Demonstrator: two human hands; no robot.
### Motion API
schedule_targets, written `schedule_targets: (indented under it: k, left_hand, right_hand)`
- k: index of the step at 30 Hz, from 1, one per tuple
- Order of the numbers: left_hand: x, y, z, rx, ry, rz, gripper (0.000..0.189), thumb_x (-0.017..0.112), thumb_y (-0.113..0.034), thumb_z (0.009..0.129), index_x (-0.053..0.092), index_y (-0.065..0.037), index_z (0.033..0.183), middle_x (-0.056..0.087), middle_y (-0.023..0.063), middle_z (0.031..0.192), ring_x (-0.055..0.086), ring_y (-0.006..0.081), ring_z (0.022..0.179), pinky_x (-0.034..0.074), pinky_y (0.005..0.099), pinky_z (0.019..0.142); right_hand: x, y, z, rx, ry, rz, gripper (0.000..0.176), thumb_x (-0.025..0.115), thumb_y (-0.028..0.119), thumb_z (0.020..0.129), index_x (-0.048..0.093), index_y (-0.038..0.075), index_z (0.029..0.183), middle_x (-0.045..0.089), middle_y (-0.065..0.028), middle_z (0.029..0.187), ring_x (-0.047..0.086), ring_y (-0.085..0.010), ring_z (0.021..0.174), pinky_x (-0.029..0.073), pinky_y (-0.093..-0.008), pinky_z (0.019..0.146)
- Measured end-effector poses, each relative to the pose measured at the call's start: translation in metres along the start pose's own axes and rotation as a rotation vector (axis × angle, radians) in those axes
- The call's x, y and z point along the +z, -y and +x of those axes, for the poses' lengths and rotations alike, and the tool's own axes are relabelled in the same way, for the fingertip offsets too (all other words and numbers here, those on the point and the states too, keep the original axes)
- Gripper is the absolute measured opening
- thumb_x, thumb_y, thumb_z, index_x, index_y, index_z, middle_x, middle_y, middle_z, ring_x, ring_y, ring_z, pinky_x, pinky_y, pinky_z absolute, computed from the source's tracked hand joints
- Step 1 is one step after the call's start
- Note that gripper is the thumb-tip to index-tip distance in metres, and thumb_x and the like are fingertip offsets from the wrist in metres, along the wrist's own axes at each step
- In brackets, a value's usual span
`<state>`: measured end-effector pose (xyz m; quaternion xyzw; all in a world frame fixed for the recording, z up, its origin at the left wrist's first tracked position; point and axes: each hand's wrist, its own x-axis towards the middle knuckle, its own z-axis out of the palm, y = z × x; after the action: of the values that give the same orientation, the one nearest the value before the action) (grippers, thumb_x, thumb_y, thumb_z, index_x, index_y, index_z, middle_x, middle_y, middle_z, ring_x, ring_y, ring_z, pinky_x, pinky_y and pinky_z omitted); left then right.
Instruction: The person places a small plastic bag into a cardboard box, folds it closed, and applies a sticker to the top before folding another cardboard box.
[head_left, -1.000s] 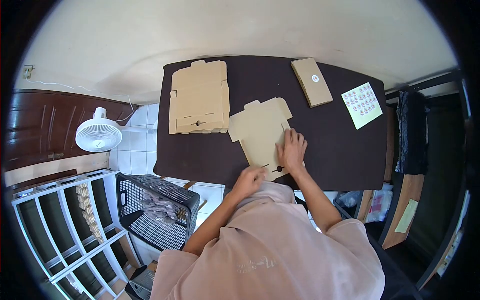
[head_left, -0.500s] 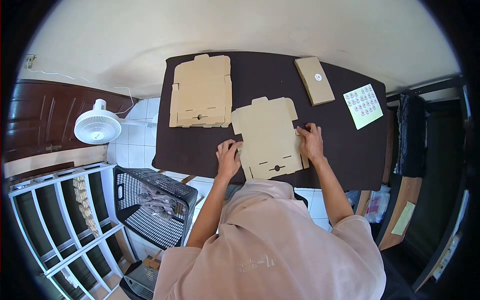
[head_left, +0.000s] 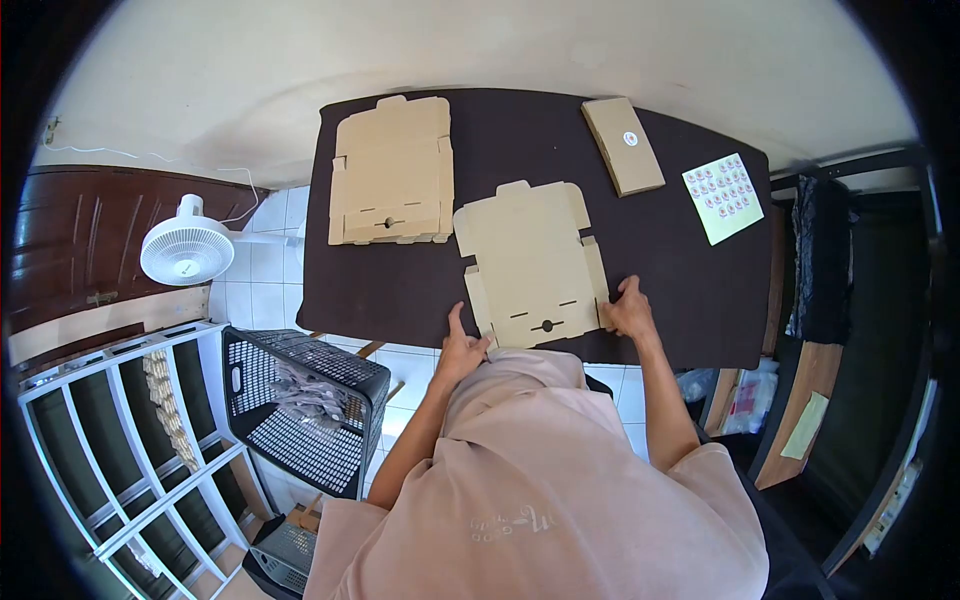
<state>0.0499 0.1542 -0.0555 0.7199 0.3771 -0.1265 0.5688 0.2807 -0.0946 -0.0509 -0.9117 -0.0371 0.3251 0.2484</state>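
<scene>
A flat, unfolded cardboard box lies in front of me, its side flaps tilted up a little and a round hole and slots near its front edge. My left hand is at its front left corner, index finger stretched out and thumb touching the cardboard. By the front right corner is my right hand, fingers apart, with the thumb side against the right flap. Whether any fingers reach beneath the cardboard is hidden.
A stack of flat cardboard boxes lies at the table's left. Toward the right are a closed box with a round sticker and a sticker sheet. A black basket and a white fan stand left of the dark tablecloth.
Both hands have slid down the box's sides toward its front corners. The right flap, partly covered by my hand before, now shows. The whole view has shifted slightly.
</scene>
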Motion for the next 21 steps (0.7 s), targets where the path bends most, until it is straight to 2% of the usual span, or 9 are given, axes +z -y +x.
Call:
schedule_targets:
  k: [4,6,8,9,14,15,17,18,21]
  left_hand:
    - [0.007,0.013,0.005,-0.037,0.025,-0.308,0.075,0.063,-0.010,0.091,0.011,-0.007,0.144,0.069,0.0156,0.081,0.069,0.0258,0.070,0.055,0.0371,0.063]
    - [0.002,0.003,0.010,-0.164,0.037,-0.774,0.066,0.060,-0.014,0.095,0.014,-0.011,0.142,0.066,0.0203,0.108,0.069,0.0293,0.091,0.056,0.0368,0.071]
    - [-0.001,-0.013,0.009,-0.134,0.068,-0.901,0.063,0.058,-0.017,0.097,0.014,-0.012,0.142,0.061,0.0213,0.117,0.066,0.0297,0.099,0.055,0.0381,0.076]
    - [-0.001,-0.016,0.011,-0.101,0.103,-1.027,0.060,0.056,-0.020,0.099,0.015,-0.013,0.141,0.057,0.0222,0.126,0.063,0.0301,0.107,0.055,0.0394,0.081]
    - [0.008,-0.014,0.032,0.005,0.025,-0.841,0.057,0.056,-0.023,0.099,0.019,-0.010,0.140,0.053,0.0208,0.131,0.056,0.0318,0.119,0.050,0.0404,0.092]
    - [0.012,-0.018,0.033,0.198,-0.133,-0.628,0.056,0.060,-0.021,0.096,0.025,-0.008,0.138,0.053,0.0194,0.130,0.053,0.0311,0.120,0.049,0.0410,0.093]
    - [0.012,-0.024,0.031,0.389,-0.287,-0.409,0.056,0.064,-0.018,0.093,0.031,-0.007,0.136,0.053,0.0179,0.129,0.051,0.0303,0.122,0.047,0.0415,0.095]
    - [0.006,-0.036,0.024,0.447,-0.290,-0.250,0.053,0.067,-0.016,0.089,0.037,-0.005,0.132,0.052,0.0174,0.128,0.050,0.0306,0.122,0.047,0.0417,0.095]
    - [0.002,-0.047,0.013,0.525,-0.156,0.035,0.049,0.071,-0.013,0.083,0.048,-0.003,0.125,0.051,0.0171,0.127,0.048,0.0320,0.121,0.045,0.0420,0.096]
  right_hand:
    - [-0.004,-0.002,-0.013,0.217,0.191,0.326,0.038,0.069,0.017,0.083,0.042,0.005,0.106,0.066,-0.0133,0.080,0.068,-0.0220,0.069,0.053,-0.0337,0.057]
    - [0.000,-0.005,-0.012,0.262,0.176,0.512,0.036,0.069,0.019,0.086,0.042,0.006,0.106,0.066,-0.0124,0.080,0.068,-0.0189,0.069,0.053,-0.0298,0.054]
    - [0.001,0.010,-0.014,0.222,0.146,1.171,0.028,0.066,0.023,0.093,0.041,0.010,0.099,0.065,-0.0119,0.079,0.069,-0.0202,0.067,0.056,-0.0306,0.053]
    - [0.005,0.010,-0.009,0.219,0.147,1.172,0.028,0.066,0.023,0.093,0.041,0.010,0.099,0.065,-0.0119,0.079,0.069,-0.0202,0.067,0.056,-0.0306,0.053]
    - [0.021,0.011,0.005,0.054,-0.001,1.127,0.026,0.065,0.023,0.094,0.045,0.008,0.100,0.062,-0.0129,0.105,0.067,-0.0195,0.088,0.058,-0.0321,0.074]
    - [0.024,0.009,0.006,0.058,-0.001,1.126,0.026,0.065,0.023,0.094,0.045,0.008,0.100,0.062,-0.0129,0.105,0.067,-0.0195,0.088,0.058,-0.0321,0.074]
    - [0.031,0.009,0.011,-0.357,-0.341,0.621,0.029,0.066,0.024,0.092,0.051,0.002,0.104,0.064,-0.0148,0.108,0.063,-0.0255,0.103,0.056,-0.0365,0.080]
    - [0.022,0.028,-0.002,-0.388,-0.396,0.613,0.031,0.069,0.019,0.089,0.054,0.002,0.110,0.065,-0.0127,0.107,0.063,-0.0272,0.103,0.053,-0.0379,0.085]
    - [0.005,0.042,-0.019,-0.444,-0.152,0.442,0.038,0.072,0.016,0.084,0.054,0.002,0.114,0.064,-0.0149,0.110,0.063,-0.0325,0.106,0.052,-0.0398,0.088]
